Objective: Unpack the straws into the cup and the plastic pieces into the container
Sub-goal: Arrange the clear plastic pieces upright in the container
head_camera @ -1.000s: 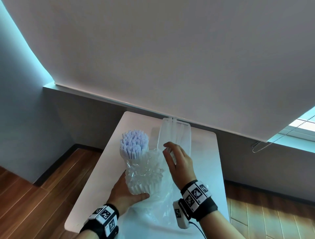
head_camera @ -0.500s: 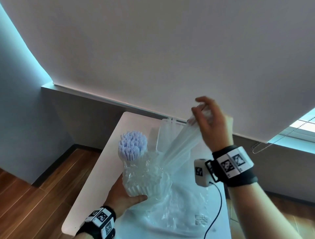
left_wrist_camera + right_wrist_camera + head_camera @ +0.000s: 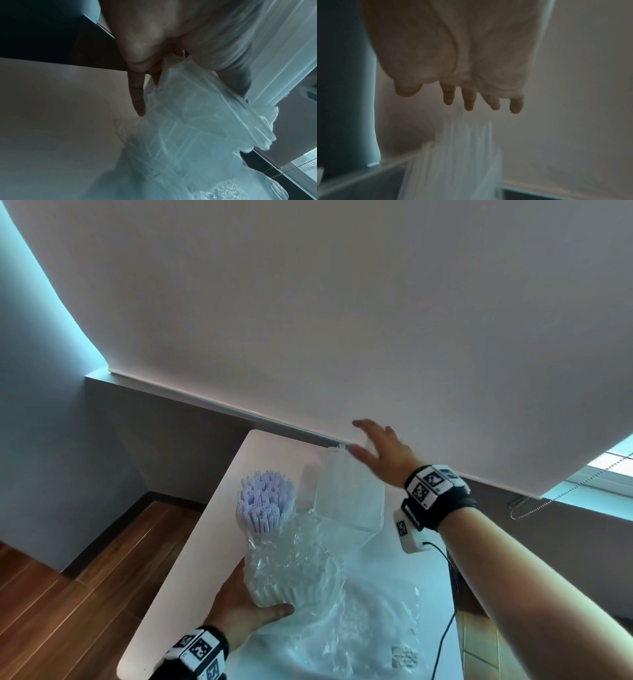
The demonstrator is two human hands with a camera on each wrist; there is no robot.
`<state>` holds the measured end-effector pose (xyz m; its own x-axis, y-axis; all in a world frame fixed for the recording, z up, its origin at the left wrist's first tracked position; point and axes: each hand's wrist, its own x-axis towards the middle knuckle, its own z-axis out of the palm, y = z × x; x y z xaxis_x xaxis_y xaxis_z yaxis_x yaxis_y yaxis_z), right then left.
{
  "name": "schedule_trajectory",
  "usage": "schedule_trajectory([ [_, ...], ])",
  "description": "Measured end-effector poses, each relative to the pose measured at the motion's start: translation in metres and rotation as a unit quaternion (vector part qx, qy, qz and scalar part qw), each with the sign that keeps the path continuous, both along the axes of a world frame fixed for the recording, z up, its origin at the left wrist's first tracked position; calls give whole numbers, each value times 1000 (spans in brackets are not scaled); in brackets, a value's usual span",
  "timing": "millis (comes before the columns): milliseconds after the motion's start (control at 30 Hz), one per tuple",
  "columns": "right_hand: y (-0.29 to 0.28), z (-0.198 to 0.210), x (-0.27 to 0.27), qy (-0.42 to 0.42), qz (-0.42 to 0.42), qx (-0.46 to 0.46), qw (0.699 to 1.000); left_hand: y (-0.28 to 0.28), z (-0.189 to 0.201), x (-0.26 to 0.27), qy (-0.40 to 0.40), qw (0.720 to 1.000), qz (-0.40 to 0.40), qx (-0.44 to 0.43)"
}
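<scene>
While the left hand (image 3: 245,604) grips the crinkled clear plastic bag of white plastic pieces (image 3: 291,563) on the white table (image 3: 191,587), the right hand (image 3: 380,453) hovers spread and empty above the clear rectangular container (image 3: 349,501), beside the cup of lilac straws (image 3: 265,501).

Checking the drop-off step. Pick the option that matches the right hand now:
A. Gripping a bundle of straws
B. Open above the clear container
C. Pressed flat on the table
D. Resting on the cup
B: the right hand has its fingers spread, holding nothing, over the clear container.
</scene>
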<state>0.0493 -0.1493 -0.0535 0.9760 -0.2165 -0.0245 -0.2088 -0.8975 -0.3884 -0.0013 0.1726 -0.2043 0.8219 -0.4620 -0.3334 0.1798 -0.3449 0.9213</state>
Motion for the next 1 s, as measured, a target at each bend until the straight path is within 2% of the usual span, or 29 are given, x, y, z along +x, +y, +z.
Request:
schedule_trajectory([
  [67, -4, -20, 0, 110, -6, -30, 994, -1, 1, 0, 1, 1000, 1, -3],
  [300, 0, -45, -6, 171, 63, -90, 979, -1, 2, 0, 18, 1000, -8, -2],
  [433, -2, -42, -4, 128, 53, -81, 987, -1, 3, 0, 3, 1000, -1, -3],
  [567, -2, -39, -6, 168, 51, -124, 977, 0, 0, 2, 10, 1000, -6, 7],
  [600, 0, -36, -8, 151, 48, -126, 979, 0, 0, 2, 10, 1000, -7, 8],
  [667, 8, -24, -14, 57, 46, -100, 992, 0, 1, 2, 6, 1000, -7, 7],
  [733, 25, -8, -25, -50, 75, -32, 995, 0, 1, 2, 0, 1000, -5, 12],
  [767, 36, -1, -32, -73, 99, 3, 992, 0, 1, 2, -4, 1000, -3, 14],
  [867, 73, 5, -63, -23, 167, 40, 985, 0, 3, 2, -2, 1000, -8, 20],
  [1000, 98, -22, -93, 66, 197, 24, 978, 0, 5, 2, 14, 1000, -5, 10],
])
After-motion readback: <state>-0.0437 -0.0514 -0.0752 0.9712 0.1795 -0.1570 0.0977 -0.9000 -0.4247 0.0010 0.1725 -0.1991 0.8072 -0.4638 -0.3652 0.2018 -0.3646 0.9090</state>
